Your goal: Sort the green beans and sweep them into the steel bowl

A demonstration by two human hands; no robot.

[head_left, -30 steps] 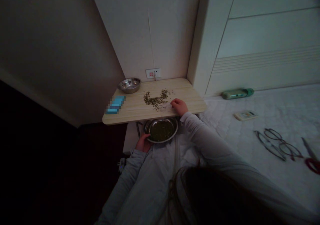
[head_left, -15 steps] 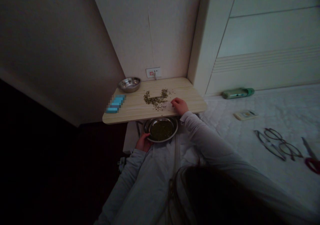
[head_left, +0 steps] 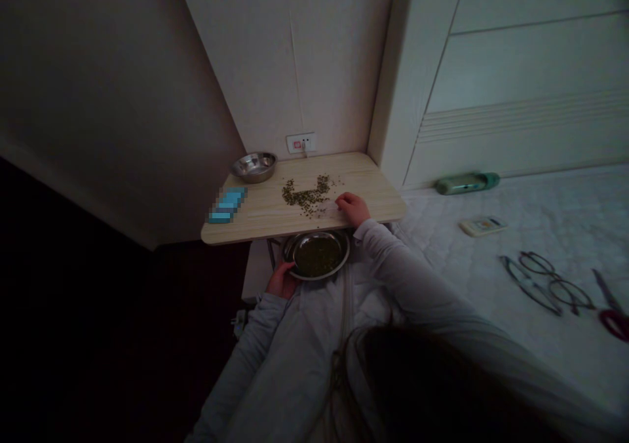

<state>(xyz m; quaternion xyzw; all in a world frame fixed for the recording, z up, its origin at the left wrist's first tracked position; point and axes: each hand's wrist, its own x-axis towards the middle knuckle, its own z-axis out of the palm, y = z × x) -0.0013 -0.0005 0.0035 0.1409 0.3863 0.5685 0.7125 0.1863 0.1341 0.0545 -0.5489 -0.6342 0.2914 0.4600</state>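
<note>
Stretching along the right side, the white quilted bed (head_left: 442, 253) runs close to the right end of the pale wooden desk (head_left: 255, 220), whose back edge lies near the wall (head_left: 334, 69) and whose corners are rounded. Bare wood offers room at the desk's right rear, along its front left, and between the steel bowl (head_left: 254, 168) at the left rear corner and the small green pieces (head_left: 304, 198) loosely heaped mid-desk. Below the front edge, the filled metal bowl (head_left: 319, 259) sits over the lap, its far side tucked under the desktop, so that edge stands in the way above it; dark green contents cover its bottom. The left hand (head_left: 282, 282) grasps its near left rim, thumb on top. The right hand (head_left: 352, 210) rests at the desk's front right, fingers curled and pinching a thin, see-through sheet (head_left: 330, 208) beside the green pieces. A pixelated blue object (head_left: 228, 205) lies near the left edge. On the bed are a green bottle (head_left: 466, 183) by the headboard (head_left: 521, 128), two pairs of glasses (head_left: 550, 284), red-handled scissors (head_left: 612, 308) and a pale remote (head_left: 482, 226). Smallest is the wall socket (head_left: 301, 143) behind the desk.
</note>
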